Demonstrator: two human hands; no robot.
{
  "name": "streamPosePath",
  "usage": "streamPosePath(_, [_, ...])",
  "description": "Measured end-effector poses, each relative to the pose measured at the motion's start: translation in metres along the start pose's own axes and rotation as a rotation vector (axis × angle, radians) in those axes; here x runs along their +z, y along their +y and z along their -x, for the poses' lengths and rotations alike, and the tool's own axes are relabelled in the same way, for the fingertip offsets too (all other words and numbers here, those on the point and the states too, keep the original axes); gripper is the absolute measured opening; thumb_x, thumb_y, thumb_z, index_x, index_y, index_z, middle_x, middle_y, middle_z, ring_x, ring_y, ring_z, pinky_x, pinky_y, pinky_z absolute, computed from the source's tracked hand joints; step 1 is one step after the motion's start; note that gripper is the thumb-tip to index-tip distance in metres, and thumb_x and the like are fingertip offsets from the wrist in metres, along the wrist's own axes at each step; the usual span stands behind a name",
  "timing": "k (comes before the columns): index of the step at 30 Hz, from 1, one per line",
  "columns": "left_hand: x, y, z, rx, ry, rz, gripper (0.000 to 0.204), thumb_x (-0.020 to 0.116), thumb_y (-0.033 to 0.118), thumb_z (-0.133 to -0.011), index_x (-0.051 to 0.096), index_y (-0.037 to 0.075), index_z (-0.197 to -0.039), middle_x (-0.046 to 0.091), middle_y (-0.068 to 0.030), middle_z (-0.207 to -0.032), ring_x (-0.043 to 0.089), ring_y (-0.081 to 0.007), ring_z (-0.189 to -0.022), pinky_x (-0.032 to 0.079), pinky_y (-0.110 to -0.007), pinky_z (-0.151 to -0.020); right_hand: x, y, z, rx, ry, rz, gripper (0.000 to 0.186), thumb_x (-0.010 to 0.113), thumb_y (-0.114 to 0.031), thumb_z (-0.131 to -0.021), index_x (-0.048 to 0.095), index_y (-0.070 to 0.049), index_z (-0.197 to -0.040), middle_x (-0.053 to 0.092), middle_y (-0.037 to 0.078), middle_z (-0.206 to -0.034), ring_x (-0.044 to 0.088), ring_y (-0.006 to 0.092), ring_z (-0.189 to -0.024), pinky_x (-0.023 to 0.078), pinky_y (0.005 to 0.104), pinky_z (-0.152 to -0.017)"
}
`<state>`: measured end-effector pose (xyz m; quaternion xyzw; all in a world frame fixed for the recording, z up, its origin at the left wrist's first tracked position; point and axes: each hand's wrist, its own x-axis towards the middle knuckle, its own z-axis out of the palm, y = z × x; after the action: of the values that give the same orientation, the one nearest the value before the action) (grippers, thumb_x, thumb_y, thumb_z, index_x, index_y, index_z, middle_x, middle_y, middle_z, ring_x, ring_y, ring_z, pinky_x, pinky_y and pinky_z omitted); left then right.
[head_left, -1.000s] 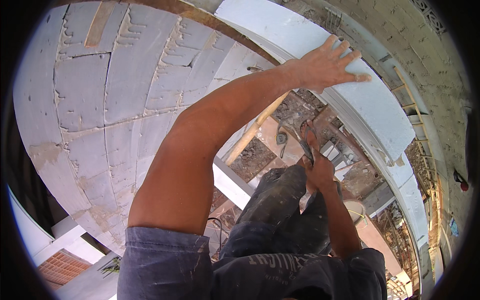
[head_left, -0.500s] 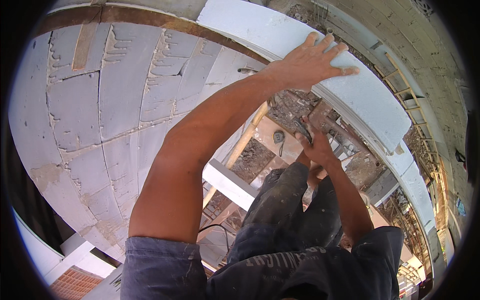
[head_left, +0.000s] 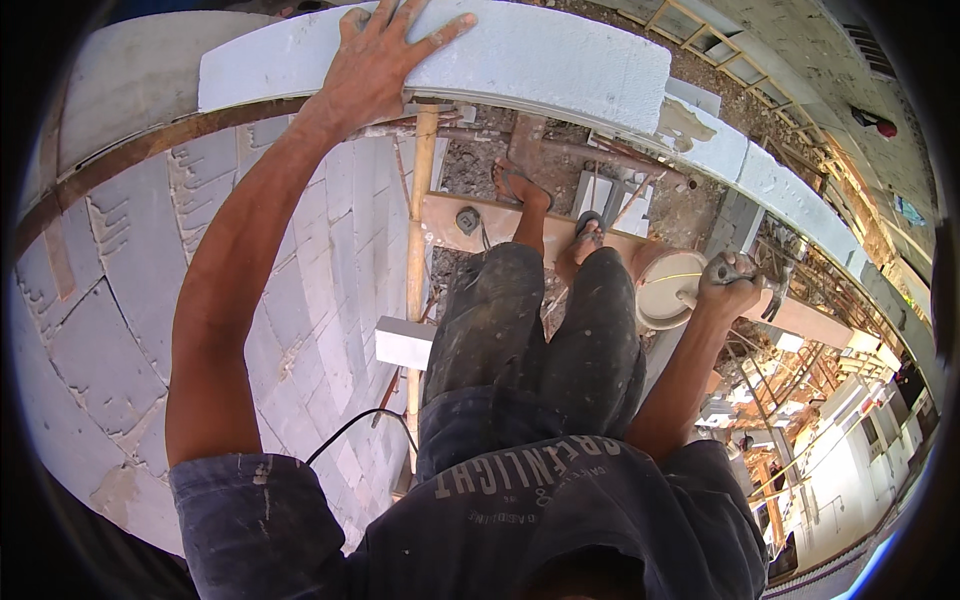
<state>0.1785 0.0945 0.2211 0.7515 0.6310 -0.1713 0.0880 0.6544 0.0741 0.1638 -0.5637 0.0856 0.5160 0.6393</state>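
Observation:
My left hand [head_left: 370, 65] lies with spread fingers on a long white lightweight block [head_left: 540, 55], which sits on top of the wall ahead of me. Out to the right, my right hand [head_left: 730, 285] is closed in a fist around a hammer [head_left: 775, 292]; its dark head sticks out past the fist and most of its handle is hidden. Close by that fist is a round bucket [head_left: 668, 300] with pale stuff inside and a tool handle poking out.
A wooden plank [head_left: 590, 235] runs under my sandalled feet, with a tape measure [head_left: 467, 220] on it. A bamboo pole [head_left: 418, 250] stands beside a block wall [head_left: 110, 340] on the left. A small white block [head_left: 403, 343] juts out near my knee. A wooden ladder [head_left: 715, 45] lies beyond.
My view has swung to the right. My right hand has moved from in front of my legs out to the right with the hammer. My left hand stays on the long block.

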Motion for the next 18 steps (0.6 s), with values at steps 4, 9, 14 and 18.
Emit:
streamPosePath(4, [-0.006, 0.001, 0.0, -0.014, -0.05, -0.024, 0.102, 0.081, 0.045, -0.069, 0.025, 0.032, -0.153, 0.016, -0.0243, -0.157, 0.018, -0.0479, -0.143, 0.026, -0.066, -0.103, 0.024, 0.071, 0.038, 0.333, -0.216, 0.244, 0.036, 0.041, -0.044, -0.102, 0.047, -0.01, -0.091, 0.041, 0.0, -0.062, 0.044, 0.0152, -0.047, 0.043, 0.0311, -0.042])
streamPosePath(9, [-0.009, -0.005, 0.0, -0.003, -0.069, 0.014, 0.101, 0.079, 0.045, -0.072, 0.022, 0.032, -0.154, 0.016, -0.0244, -0.157, 0.016, -0.0469, -0.144, 0.025, -0.068, -0.105, 0.024, 0.053, 0.048, 0.457, -0.353, 0.704, 0.04, 0.042, -0.048, -0.102, 0.047, -0.009, -0.094, 0.042, 0.0, -0.062, 0.044, 0.0132, -0.043, 0.045, 0.0319, -0.039])
streamPosePath(14, [0.001, -0.015, 0.007, 0.031, -0.04, 0.018, 0.101, 0.081, 0.033, -0.073, 0.02, 0.033, -0.154, 0.015, -0.0234, -0.158, 0.014, -0.0462, -0.145, 0.024, -0.068, -0.107, -0.014, -0.003, -0.008, 0.121, -0.279, 0.135, 0.04, 0.032, -0.042, -0.105, 0.046, -0.011, -0.084, 0.041, -0.001, -0.061, 0.043, 0.0131, -0.05, 0.043, 0.0287, -0.049])
streamPosePath(18, [-0.016, -0.011, 0.003, 0.083, -0.082, 0.095, 0.111, 0.085, 0.031, -0.066, 0.019, 0.034, -0.154, 0.016, -0.0227, -0.158, 0.014, -0.0469, -0.145, 0.026, -0.068, -0.106, 0.014, 0.038, -0.014, 0.109, 0.018, -0.097, 0.04, 0.035, -0.042, -0.104, 0.046, -0.011, -0.082, 0.039, -0.001, -0.057, 0.044, 0.0143, -0.048, 0.045, 0.032, -0.048])
